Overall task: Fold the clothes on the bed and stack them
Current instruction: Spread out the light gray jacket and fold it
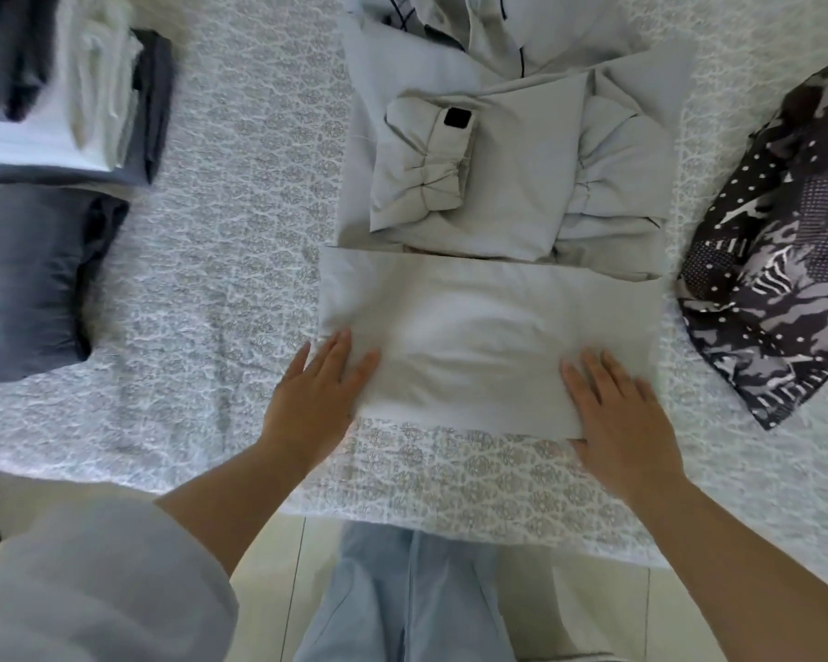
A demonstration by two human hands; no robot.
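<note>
Two flat hands press the near flap of the pale grey jacket [488,336] you are folding on the bed [240,260]. Off beyond your left fingers [340,360] sits a stack of folded clothes [68,88], and nearer you a folded dark grey garment [25,284]; both lie well apart from the work. Your left hand [316,398] rests with fingers straight and released on the flap's left edge, gripping nothing. Between your two sets of fingers the flap is doubled up over the jacket's body, and just beyond your fingertips the sleeves lie crossed, one gathered cuff [426,164] with a dark tab uppermost. Your right hand [627,422] is likewise flat and released, its fingers [593,379] on the flap's right near corner.

I judge the cloth to be light, thin and limp, perhaps a little slick, so it should crease easily but may slide or spring open. Take it at the two near corners of the folded edge, thumbs under, and carry it over the sleeves. Beyond your right fingers a patterned black-and-white garment [775,260] lies close beside the jacket's right edge and could get caught as you lift.
</note>
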